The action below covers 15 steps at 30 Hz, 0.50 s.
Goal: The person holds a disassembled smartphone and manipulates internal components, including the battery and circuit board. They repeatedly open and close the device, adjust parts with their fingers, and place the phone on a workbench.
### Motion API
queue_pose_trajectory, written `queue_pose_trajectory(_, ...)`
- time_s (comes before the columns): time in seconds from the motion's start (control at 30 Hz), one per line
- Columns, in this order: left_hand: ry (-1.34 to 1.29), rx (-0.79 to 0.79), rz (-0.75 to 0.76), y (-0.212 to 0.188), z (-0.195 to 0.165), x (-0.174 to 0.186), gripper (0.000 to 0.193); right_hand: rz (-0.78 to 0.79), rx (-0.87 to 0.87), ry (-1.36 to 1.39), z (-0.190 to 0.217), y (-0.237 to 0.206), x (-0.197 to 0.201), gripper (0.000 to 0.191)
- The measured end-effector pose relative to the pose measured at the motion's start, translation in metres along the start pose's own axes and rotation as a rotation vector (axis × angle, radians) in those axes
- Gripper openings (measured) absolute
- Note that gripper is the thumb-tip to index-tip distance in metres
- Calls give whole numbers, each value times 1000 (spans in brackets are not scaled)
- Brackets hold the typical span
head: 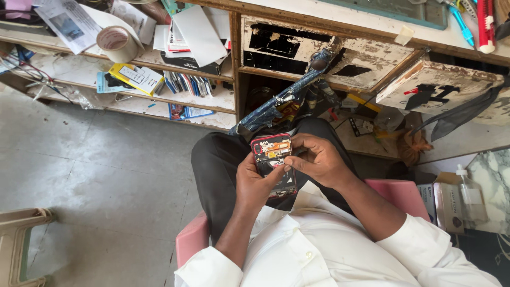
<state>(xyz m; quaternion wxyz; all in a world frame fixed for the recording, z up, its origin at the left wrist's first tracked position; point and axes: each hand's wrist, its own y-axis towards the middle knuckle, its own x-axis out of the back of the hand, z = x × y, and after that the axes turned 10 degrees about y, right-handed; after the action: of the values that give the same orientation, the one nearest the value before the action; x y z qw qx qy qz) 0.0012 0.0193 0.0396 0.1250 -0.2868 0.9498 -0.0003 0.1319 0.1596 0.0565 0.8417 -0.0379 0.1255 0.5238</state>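
A seated person holds an opened smartphone (pixel 274 163), its back cover off and its inner parts exposed, above the lap and just below the worn wooden counter (pixel 340 58). The left hand (pixel 255 183) cups the phone from beneath, thumb laid across its lower half. The right hand (pixel 317 158) closes its fingertips on the phone's right edge, near the top. Both hands grasp the phone; whether a tool is pinched in either cannot be told. Risks, as judged: the phone rests on no surface, so a slipped grip would drop it to the concrete floor (pixel 106 175); any loosened small part could fall into the lap or the clutter under the counter.
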Motion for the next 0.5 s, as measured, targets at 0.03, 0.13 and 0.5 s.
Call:
queue_pose_trajectory(0.03, 0, 5, -1, -1, 0, 1, 33, 17, 5, -4, 1, 1, 0, 21)
queue_pose_trajectory(0.13, 0, 30, 9, -3, 2, -1, 33, 25, -8, -39, 6, -2, 2, 21)
queue_pose_trajectory(0.5, -8, -2, 26, -7, 0, -6, 33, -12, 24, -88, 5, -10, 1, 21)
